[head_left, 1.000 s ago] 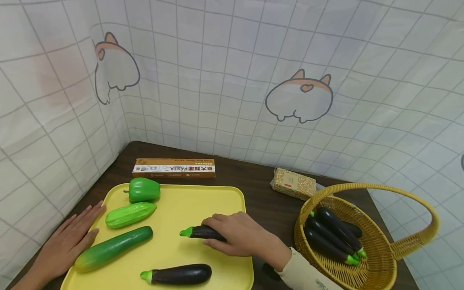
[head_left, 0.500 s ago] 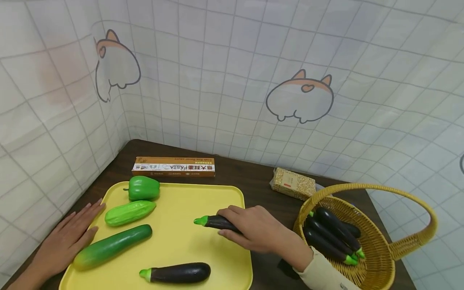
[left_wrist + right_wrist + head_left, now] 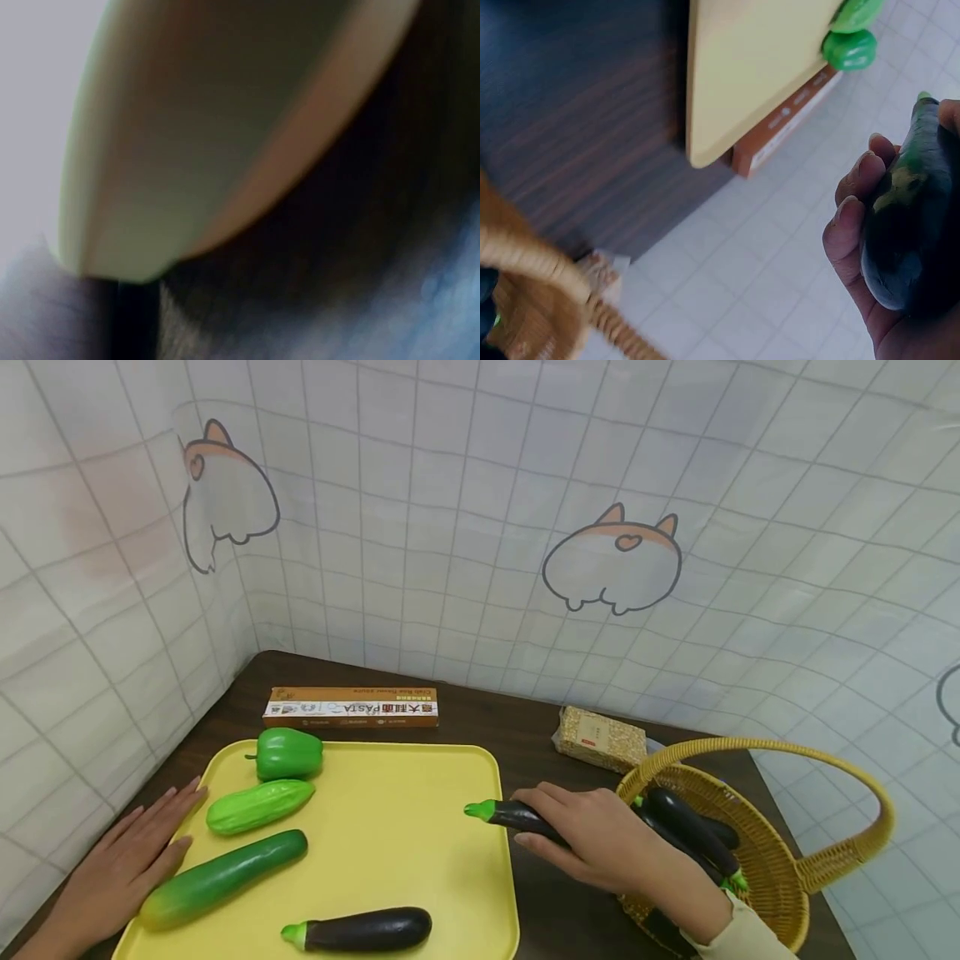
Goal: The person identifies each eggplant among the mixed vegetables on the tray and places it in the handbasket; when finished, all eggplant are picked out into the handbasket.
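Note:
My right hand (image 3: pixel 592 835) grips a dark eggplant (image 3: pixel 911 210), its green stem end pointing left over the right edge of the yellow tray (image 3: pixel 405 827). A second eggplant (image 3: pixel 367 931) lies near the front of that tray. On the tray's left side are a green bell pepper (image 3: pixel 288 754), a light green gourd (image 3: pixel 260 806) and a long dark green cucumber-like vegetable (image 3: pixel 225 878). My left hand (image 3: pixel 123 868) rests with straight fingers against the tray's left rim. The left wrist view is too blurred to show that hand's fingers.
To the right stands a wicker basket (image 3: pixel 776 868) with a tall handle (image 3: pixel 817 757) and several eggplants (image 3: pixel 693 827) inside, partly behind my right forearm. Behind the tray lies a pasta box (image 3: pixel 351 707). A packaged grain block (image 3: pixel 600 739) sits at the back, near the basket.
My right hand has carried the eggplant rightward, from above the middle of the tray to its right edge near the basket. My left hand has stayed at the tray's left rim.

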### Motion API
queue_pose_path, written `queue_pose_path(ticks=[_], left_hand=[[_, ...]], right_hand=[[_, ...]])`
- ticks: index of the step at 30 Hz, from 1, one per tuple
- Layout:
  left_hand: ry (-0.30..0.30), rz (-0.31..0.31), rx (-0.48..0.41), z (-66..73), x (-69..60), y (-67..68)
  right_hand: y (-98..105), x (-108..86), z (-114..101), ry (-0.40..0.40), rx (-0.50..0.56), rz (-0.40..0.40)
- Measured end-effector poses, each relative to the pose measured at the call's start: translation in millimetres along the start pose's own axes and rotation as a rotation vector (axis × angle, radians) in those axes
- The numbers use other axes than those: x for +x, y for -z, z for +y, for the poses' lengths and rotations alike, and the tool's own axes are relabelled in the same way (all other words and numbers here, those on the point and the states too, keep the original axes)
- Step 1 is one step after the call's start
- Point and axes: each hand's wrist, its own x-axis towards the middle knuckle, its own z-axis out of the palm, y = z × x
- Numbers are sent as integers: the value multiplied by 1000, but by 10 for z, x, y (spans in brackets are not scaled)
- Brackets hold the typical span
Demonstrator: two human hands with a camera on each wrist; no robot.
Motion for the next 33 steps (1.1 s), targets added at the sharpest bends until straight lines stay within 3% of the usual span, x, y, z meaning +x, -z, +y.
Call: queue_pose_path(ticks=[10,23,33], left_hand=[[2,-1,0,-24,2,-12],[1,2,2,-3,-5,24],[-8,-3,2,-13,6,7]], right_hand=[[208,-234,110,-84,-42,67],[353,-371,248,-88,-128,170],[364,-673,408,-123,-198,245]])
